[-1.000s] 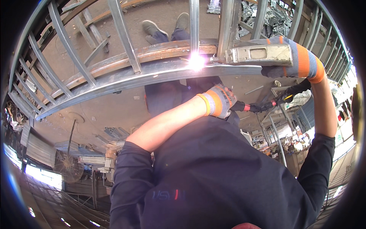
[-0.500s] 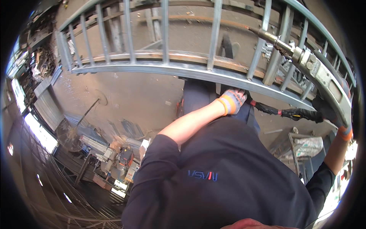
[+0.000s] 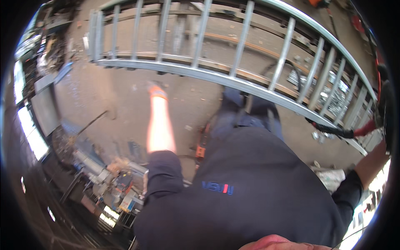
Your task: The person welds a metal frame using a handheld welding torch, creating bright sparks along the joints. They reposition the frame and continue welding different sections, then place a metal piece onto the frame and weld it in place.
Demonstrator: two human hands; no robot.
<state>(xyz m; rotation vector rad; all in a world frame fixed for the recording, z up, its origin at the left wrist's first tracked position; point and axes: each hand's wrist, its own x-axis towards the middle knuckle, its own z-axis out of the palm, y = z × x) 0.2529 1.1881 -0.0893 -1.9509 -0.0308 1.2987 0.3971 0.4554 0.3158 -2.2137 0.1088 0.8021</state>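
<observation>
A ladder-like galvanised steel frame (image 3: 250, 86) with several crossbars stretches across in front of me, near my legs. My left hand (image 3: 157, 90), in a grey glove with an orange cuff, is stretched out to the left, short of the frame's near rail. Motion smears its fingers, and nothing held shows. At the far right, my right forearm (image 3: 375, 162) runs into the dark rim of the picture, where the hand and its fingers are hidden. Beside it, a black cable (image 3: 333, 130) with a red stretch runs along the frame's right end.
Shiny metal scraps (image 3: 339, 96) lie beyond the right crossbars. An orange object (image 3: 201, 151) is on the floor left of my legs. Machinery (image 3: 125, 181) stands at lower left, near a grey metal sheet (image 3: 46, 112). A pale sack (image 3: 333, 179) lies at right.
My left hand has swung from my lap out to the left. The grey-handled torch over the frame has left the clear picture at right. The view has shifted.
</observation>
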